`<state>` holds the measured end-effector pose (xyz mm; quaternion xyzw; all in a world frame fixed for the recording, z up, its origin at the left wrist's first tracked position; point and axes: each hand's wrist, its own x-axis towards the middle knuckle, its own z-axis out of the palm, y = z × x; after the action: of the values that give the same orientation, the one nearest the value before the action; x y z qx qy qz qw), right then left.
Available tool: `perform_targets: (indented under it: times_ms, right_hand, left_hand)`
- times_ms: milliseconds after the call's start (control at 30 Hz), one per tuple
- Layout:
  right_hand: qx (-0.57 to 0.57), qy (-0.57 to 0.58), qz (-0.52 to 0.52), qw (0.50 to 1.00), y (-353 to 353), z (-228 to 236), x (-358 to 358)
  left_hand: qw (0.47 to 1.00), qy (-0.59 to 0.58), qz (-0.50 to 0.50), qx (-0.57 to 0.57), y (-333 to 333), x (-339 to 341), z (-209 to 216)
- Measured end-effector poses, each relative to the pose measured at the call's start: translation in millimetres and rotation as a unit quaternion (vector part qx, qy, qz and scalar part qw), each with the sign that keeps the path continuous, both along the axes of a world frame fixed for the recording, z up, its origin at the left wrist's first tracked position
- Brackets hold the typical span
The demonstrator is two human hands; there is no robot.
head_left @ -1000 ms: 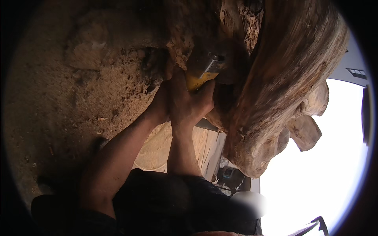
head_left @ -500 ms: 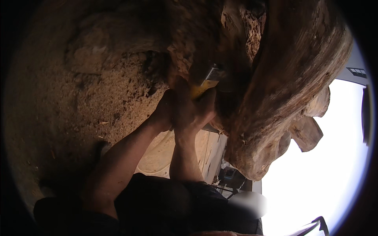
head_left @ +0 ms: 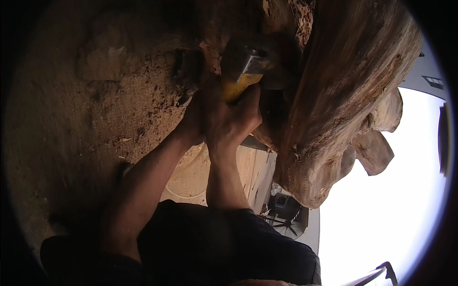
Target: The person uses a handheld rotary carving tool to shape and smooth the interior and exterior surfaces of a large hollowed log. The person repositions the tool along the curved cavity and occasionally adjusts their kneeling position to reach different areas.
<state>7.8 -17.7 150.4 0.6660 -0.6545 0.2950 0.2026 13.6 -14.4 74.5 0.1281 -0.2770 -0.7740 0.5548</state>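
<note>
A yellow angle grinder (head_left: 242, 85) with a silver metal head points away from me into a dark hollow of a large brown wood piece (head_left: 343, 90). My right hand (head_left: 241, 116) is wrapped round its yellow body, the thumb side showing. Pressed close on the left is my left hand (head_left: 196, 113), closed on the grinder too, though shadow hides most of its fingers. The grinder's front end and any disc are too dark to make out. Rough, shadowed wood surrounds the head.
Wood dust and chips cover the brown ground (head_left: 119, 133) at the left. A pale round-edged thing (head_left: 188, 178) lies beneath my forearms. At lower right stands a dark fan-like machine (head_left: 286, 221). Sawn stubs (head_left: 374, 152) jut from the wood at the right, against bright light.
Both hands and the grinder sit higher in the picture, farther from me, and more of the grinder shows. The view has shifted slightly. My grip looks the same.
</note>
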Motion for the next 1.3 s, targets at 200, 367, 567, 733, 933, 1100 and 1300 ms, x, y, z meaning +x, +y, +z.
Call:
perform_targets:
  times_ms: [200, 367, 567, 733, 933, 1100, 1300]
  right_hand:
    - [-0.003, -0.074, -0.036, 0.997, 19.0, -7.8, -28.6]
    - [0.066, -0.044, -0.113, 0.99, 46.0, 1.3, -50.8]
    - [0.077, 0.031, -0.074, 0.994, 53.0, -10.5, -89.8]
    - [0.046, -0.152, -0.08, 0.984, 49.6, -7.2, -87.7]
    - [0.103, -0.188, -0.077, 0.974, 54.8, -24.8, -115.9]
    - [0.07, -0.201, -0.101, 0.972, 52.4, -21.2, -100.3]
    - [0.095, -0.254, -0.096, 0.958, 59.8, -27.1, -120.2]
  left_hand:
    - [0.992, -0.008, -0.125, 0.025, 15.5, -5.3, 0.9]
    - [0.976, -0.119, -0.184, -0.004, 26.2, -35.8, -7.3]
    - [0.981, -0.16, -0.106, -0.028, 37.1, -56.4, -14.0]
    - [0.977, -0.198, 0.041, -0.068, 39.5, -71.6, -10.2]
    - [0.943, -0.31, -0.064, -0.103, 35.4, -55.2, -6.3]
    - [0.943, -0.305, -0.095, -0.095, 38.5, -49.6, -6.8]
    - [0.925, -0.344, -0.077, -0.139, 41.8, -67.9, -14.1]
